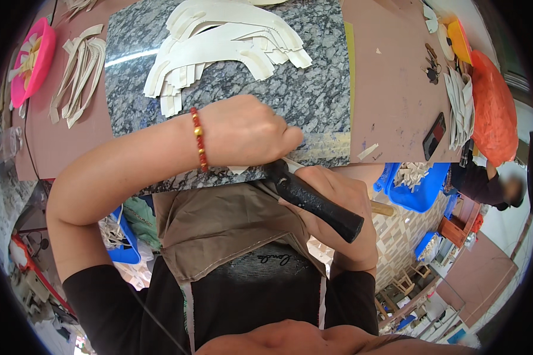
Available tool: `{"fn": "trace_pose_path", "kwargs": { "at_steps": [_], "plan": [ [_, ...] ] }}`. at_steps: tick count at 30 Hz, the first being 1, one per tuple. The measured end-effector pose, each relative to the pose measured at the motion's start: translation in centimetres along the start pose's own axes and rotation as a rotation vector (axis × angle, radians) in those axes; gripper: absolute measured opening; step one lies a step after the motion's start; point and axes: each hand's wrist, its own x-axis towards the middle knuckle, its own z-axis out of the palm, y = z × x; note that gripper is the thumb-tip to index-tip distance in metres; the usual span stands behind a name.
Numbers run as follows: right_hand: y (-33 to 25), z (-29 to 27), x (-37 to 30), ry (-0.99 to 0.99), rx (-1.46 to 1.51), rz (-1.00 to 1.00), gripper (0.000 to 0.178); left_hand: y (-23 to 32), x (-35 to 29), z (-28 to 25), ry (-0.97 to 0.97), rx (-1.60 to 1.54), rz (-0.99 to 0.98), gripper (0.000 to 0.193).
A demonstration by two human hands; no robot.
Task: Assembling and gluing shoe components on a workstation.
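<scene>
My left hand (249, 131) is closed in a fist over the near edge of a grey speckled stone slab (314, 89). Whatever its fingers hold is hidden beneath it. Just below and to the right, my right hand (337, 189) is closed around a black hammer-like tool (320, 204), whose flared end slants toward the lower right. Its other end is near my left fingers, and part of it is covered. A bit of pale material (291, 164) shows between my hands. Beyond them, overlapping curved white cut pieces (225, 50) lie stacked on the slab.
Pale strips (80, 74) and a pink basket (45, 62) lie left. On the right are keys (432, 65), a phone (434, 136), stacked white pieces (458, 106) and an orange bag (494, 109). A blue bin (423, 195) stands below the table edge; another person (479, 183) is beyond it.
</scene>
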Motion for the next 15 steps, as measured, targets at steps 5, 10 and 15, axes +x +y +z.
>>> {"fn": "trace_pose_path", "kwargs": {
  "at_steps": [5,10,15],
  "plan": [
    [0.1,0.3,-0.4,0.044,0.025,-0.003,0.027,-1.9,-0.5,0.3,0.154,-0.278,0.047,0.013],
    [0.3,0.6,-0.7,0.079,0.030,-0.006,0.028,-1.2,-1.3,-0.3,0.139,-0.183,0.098,0.010],
    [0.0,0.6,-0.6,0.069,0.033,-0.001,0.028,-0.5,-1.1,0.6,0.146,-0.052,0.111,0.016]
  ]
}}
